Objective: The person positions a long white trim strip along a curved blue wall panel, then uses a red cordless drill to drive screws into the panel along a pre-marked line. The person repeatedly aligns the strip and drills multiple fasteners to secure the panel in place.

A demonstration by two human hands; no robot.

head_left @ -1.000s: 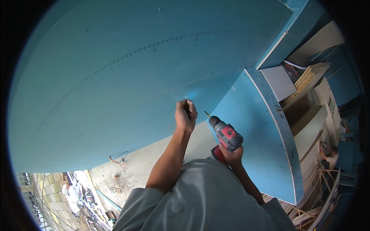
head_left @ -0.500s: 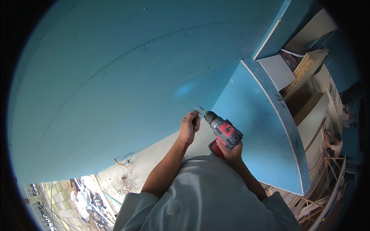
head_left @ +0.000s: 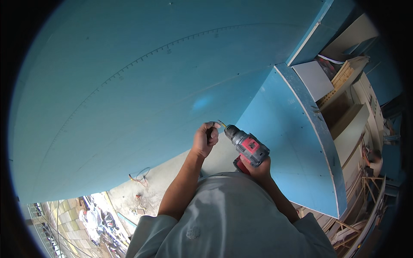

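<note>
A black and red cordless drill [head_left: 248, 145] is held in my right hand [head_left: 260, 168], my fingers wrapped round its handle. Its chuck points up and left, and a thin yellowish bit [head_left: 223, 124] sticks out of it. Close to the tip of the bit is my left hand [head_left: 205, 138], closed with thumb and forefinger pinched together. Whatever lies in that pinch is too small to make out. Beyond both hands spreads a large blue board [head_left: 142, 99] with a curved line of tick marks drawn on it.
To the right stands a blue panel [head_left: 288, 137] with a pale curved edge. Beyond it are a white board [head_left: 312, 79] and timber pieces [head_left: 342, 77]. Loose wires [head_left: 140, 178] come out of the concrete surface at lower left. A person [head_left: 375, 161] is at the far right.
My left hand has shifted slightly left, its fingers still pinched by the bit. The drill has moved a little left and stays in my right hand. The view has tilted slightly.
</note>
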